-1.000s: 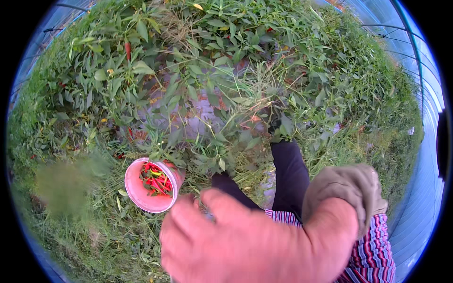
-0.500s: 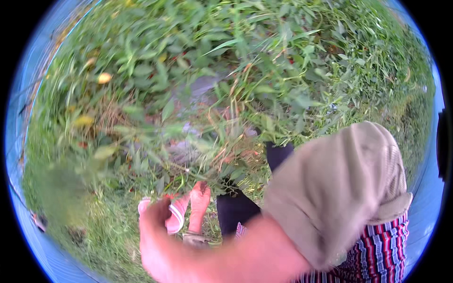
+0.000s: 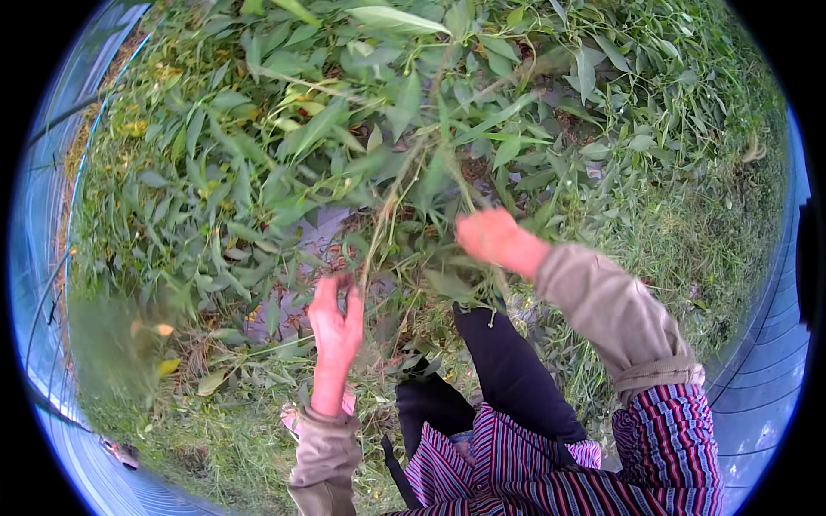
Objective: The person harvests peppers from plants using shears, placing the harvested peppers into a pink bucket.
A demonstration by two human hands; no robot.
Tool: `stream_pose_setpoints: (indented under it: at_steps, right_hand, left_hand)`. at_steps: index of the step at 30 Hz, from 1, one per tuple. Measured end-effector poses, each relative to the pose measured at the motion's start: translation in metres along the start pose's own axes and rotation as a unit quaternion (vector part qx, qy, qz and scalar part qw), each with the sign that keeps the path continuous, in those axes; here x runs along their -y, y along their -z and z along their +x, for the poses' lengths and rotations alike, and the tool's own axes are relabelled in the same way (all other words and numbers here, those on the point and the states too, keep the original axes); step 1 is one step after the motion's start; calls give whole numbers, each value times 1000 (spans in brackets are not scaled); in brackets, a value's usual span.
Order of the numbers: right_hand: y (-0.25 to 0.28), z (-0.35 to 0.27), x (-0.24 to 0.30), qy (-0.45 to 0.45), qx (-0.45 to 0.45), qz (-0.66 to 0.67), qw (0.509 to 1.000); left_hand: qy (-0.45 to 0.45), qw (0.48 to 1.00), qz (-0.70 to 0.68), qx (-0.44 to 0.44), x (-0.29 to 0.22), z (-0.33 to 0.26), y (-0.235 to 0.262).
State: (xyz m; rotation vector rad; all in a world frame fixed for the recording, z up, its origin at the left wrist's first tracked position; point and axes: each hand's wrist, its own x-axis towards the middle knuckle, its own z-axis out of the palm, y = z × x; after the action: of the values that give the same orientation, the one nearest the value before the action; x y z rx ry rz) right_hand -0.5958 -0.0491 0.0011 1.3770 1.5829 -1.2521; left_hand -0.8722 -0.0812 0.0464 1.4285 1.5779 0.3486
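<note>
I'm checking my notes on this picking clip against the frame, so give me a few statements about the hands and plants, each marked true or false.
1. Both hands reach into the leafy green plants. True.
2. The left hand has its fingers raised beside a thin stem. True.
3. The right hand rests flat on the ground. False: it is up among the stems and leaves.
4. Both forearms are bare. False: each wears a khaki sleeve.
5. The person wears a striped garment. True.
6. The left hand holds a pair of scissors. False: no tool shows in it.
</note>
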Motion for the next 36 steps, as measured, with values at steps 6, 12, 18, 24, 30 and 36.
stream_pose_setpoints:
  at_steps: [6,12,18,24,30,36]
  right_hand:
    - [-48,-27,-11,-12,-75,80,994]
    - [-61,-37,-5,-8,-98,124,987]
    - [-73,-42,1,-12,-144,162,976]
    - [-76,-43,-2,-36,-74,195,977]
    - [-95,-48,0,80,-82,124,986]
    - [-83,-110,4,51,-204,276,938]
  left_hand:
    - [37,990,36,127,-28,122,-89]
    - [7,955,183,233,-74,200,-147]
    - [275,779,-521,217,-90,213,-186]
    - [246,782,-408,402,-135,152,-220]
    - [90,887,-80,445,-114,58,-273]
    - [-206,829,232,466,-96,64,-214]
